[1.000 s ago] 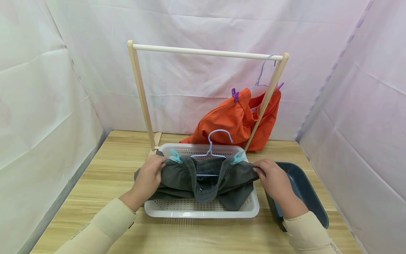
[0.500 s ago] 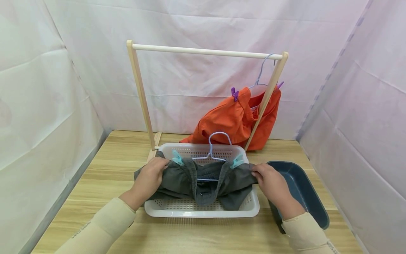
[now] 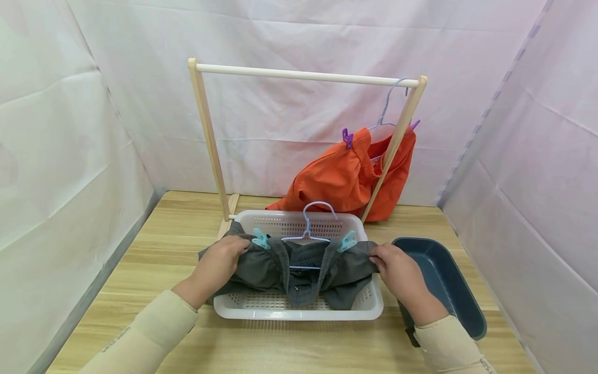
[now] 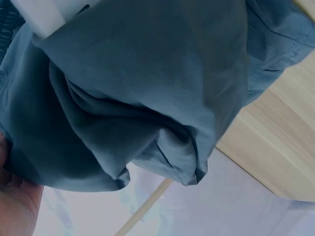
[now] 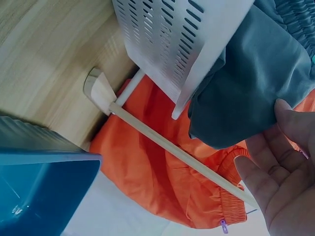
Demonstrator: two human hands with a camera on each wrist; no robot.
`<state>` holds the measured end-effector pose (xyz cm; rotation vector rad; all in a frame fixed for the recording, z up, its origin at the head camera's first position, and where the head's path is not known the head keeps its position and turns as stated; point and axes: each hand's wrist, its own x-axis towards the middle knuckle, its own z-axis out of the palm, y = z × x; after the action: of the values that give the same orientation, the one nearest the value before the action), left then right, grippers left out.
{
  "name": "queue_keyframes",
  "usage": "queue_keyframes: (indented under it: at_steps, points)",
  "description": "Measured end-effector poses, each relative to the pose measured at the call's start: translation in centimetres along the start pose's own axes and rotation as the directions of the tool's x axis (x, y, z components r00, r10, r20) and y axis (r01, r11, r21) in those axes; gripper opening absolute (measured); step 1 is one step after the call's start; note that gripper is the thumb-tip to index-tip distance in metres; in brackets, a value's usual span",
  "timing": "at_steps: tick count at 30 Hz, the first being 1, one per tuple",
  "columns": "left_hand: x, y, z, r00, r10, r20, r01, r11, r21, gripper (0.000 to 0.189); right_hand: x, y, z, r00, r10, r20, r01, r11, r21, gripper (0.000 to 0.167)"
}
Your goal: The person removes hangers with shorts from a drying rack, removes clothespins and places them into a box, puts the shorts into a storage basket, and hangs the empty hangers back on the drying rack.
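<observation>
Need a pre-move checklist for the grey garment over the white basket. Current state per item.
1. Left hand gripping the grey garment: ok, holds one side.
2. Right hand gripping it: ok, thumb and fingers pinch the other side.
3. Both teal clips on the waist: ok, one per side; how firmly they bite, cannot tell.
4. Hanger hook pointing up, free of both hands: ok.
5. Fabric free of the white basket: cannot tell; it overlaps the basket in the head view.
6. Middle of the rack rod unblocked: ok, the orange garment hangs at its right end.
</observation>
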<state>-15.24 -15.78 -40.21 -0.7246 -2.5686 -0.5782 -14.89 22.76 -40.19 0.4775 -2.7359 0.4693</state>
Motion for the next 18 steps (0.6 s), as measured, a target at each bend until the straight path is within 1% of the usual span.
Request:
queue_keyframes:
  at_steps: [5,12,15,18]
  points:
    - [-0.09,0.05,-0.07,1.0,0.011,0.013,-0.011,1.0,0.011,0.019,-0.05,0.01,-0.01,1.0,-0.025,-0.001,0.025,1.0,-0.008,0.011]
    - [0.16,0.35,-0.3,0.998,0.047,0.04,-0.05,0.996,0.078,0.027,-0.14,-0.02,-0.12,0.999,-0.05,-0.012,0.05,0.998,-0.029,0.012]
    - [0.28,0.51,-0.38,0.997,0.045,0.059,-0.051,0.993,0.111,0.03,-0.18,-0.09,-0.15,0.998,-0.06,-0.018,0.059,0.997,-0.039,0.013]
    - [0.26,0.7,-0.43,0.997,0.035,0.072,-0.044,0.99,0.131,0.028,-0.24,-0.18,-0.18,0.998,-0.064,-0.02,0.063,0.997,-0.048,0.013]
